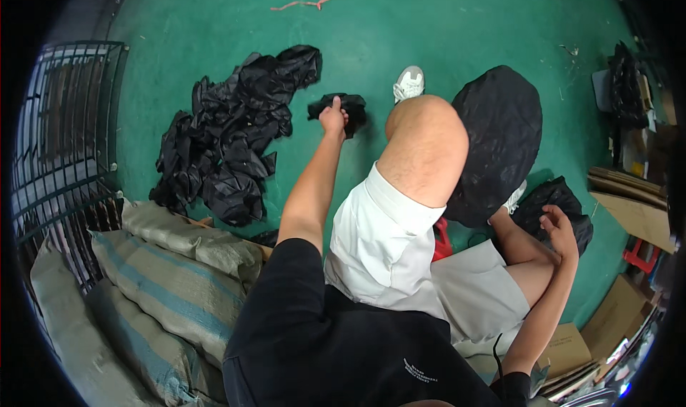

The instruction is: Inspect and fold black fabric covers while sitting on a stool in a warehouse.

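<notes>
My left hand (334,115) is stretched out over the floor, closed round a crumpled black fabric piece (350,107), with the thumb on top. Left of it lies a long heap of wrinkled black fabric pieces (236,114). My right hand (559,230) is raised by my right knee, its fingers apart and slightly curled, with nothing visible in it. Beside and partly behind that hand rests a black bundle (547,205) on the floor. Between my legs stands a large, rounded black fabric-covered shape (496,135); what it holds or covers is hidden.
Stuffed woven sacks (168,275) with blue stripes lie at the left, near a metal rack (68,121). Flattened cardboard (632,205) and boxes line the right side. A pink cord (319,4) lies on the green floor ahead. Something red (442,240) shows beneath me.
</notes>
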### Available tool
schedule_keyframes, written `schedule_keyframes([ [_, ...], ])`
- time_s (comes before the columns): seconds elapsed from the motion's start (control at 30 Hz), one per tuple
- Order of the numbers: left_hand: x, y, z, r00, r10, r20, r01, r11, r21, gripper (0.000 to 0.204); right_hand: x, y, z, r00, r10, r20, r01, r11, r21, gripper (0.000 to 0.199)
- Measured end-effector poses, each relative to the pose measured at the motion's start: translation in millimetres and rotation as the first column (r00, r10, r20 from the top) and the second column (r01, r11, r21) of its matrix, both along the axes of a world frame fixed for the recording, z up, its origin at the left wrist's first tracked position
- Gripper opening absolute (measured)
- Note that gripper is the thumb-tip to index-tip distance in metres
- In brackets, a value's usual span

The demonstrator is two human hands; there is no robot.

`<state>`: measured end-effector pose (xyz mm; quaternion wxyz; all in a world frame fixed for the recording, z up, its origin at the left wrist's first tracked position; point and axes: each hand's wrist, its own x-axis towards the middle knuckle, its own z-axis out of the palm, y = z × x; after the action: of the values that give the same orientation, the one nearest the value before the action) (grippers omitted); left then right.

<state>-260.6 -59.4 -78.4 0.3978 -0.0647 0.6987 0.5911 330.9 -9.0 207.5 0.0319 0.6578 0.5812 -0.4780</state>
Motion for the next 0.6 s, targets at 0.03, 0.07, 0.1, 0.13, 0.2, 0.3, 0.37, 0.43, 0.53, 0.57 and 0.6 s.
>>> schedule_keyframes([
  [0.03, -4.2, 19.4, 29.0, 0.996, -0.065, -0.06, 0.067, 0.997, 0.038, 0.039, -2.5, 2.4, -0.4, 1.0, -0.012, -0.018, 0.012, 1.0, 0.021, 0.028],
  [0.07, -9.2, 37.5, 59.2, 0.987, -0.098, -0.13, 0.114, 0.985, 0.129, 0.04, -6.7, 5.7, -0.4, 0.998, 0.04, -0.047, -0.038, 0.999, 0.038, 0.028],
  [0.1, -5.4, 57.7, 93.0, 0.979, -0.123, -0.165, 0.155, 0.969, 0.194, 0.038, -7.9, 7.6, 3.5, 0.995, 0.083, -0.061, -0.079, 0.995, 0.06, 0.028],
  [0.13, 3.1, 76.6, 129.1, 0.956, -0.18, -0.232, 0.235, 0.943, 0.235, 0.035, -8.1, 9.3, 4.7, 0.996, 0.064, -0.07, -0.057, 0.994, 0.093, 0.028],
  [0.2, 41.5, 113.1, 207.6, 0.888, -0.279, -0.365, 0.409, 0.841, 0.354, 0.029, -4.5, 13.7, -5.1, 0.982, 0.134, -0.133, -0.119, 0.986, 0.116, 0.027],
  [0.3, 95.3, 148.0, 281.3, 0.7, -0.339, -0.629, 0.668, 0.624, 0.406, 0.023, -35.6, 31.3, -9.7, 0.904, 0.093, -0.418, -0.036, 0.989, 0.143, 0.03],
  [0.37, 153.7, 157.1, 323.5, 0.571, -0.41, -0.711, 0.812, 0.412, 0.415, 0.027, -59.3, 46.1, 5.3, 0.764, -0.054, -0.644, 0.09, 0.996, 0.023, 0.037],
  [0.43, 222.7, 149.2, 365.6, 0.387, -0.513, -0.766, 0.921, 0.261, 0.29, 0.034, -67.8, 57.5, 22.9, 0.57, -0.149, -0.808, 0.211, 0.977, -0.031, 0.053],
  [0.53, 280.5, 149.5, 360.9, -0.179, -0.371, -0.911, 0.98, 0.017, -0.2, 0.049, -78.5, 73.3, 29.9, -0.119, -0.321, -0.94, 0.19, 0.922, -0.339, 0.059],
  [0.57, 297.5, 144.2, 364.1, -0.325, -0.231, -0.917, 0.944, -0.019, -0.33, 0.051, -79.9, 77.9, 18.6, -0.135, -0.327, -0.935, 0.225, 0.909, -0.35, 0.059],
  [0.6, 311.6, 141.5, 360.5, -0.464, -0.152, -0.872, 0.885, -0.033, -0.465, 0.049, -77.1, 81.5, 6.2, -0.153, -0.397, -0.905, 0.356, 0.832, -0.426, 0.059],
])
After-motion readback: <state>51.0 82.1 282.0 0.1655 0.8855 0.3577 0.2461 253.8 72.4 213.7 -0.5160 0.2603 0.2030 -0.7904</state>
